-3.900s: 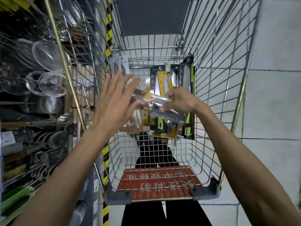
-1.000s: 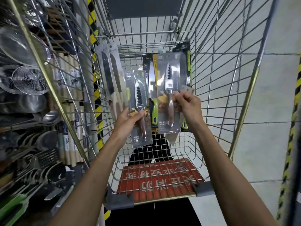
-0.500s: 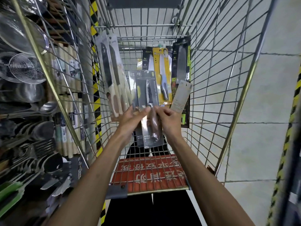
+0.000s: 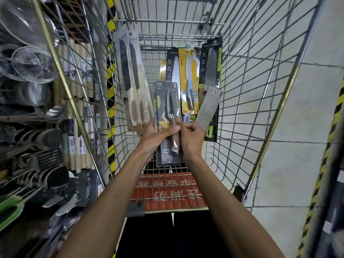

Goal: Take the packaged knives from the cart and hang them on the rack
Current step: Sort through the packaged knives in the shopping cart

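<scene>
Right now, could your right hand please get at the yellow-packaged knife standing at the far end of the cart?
Probably not yet: the right hand is clamped, with the left hand, on the serrated knife packs and a grey card. The path to the yellow-packaged knife looks open otherwise.
</scene>
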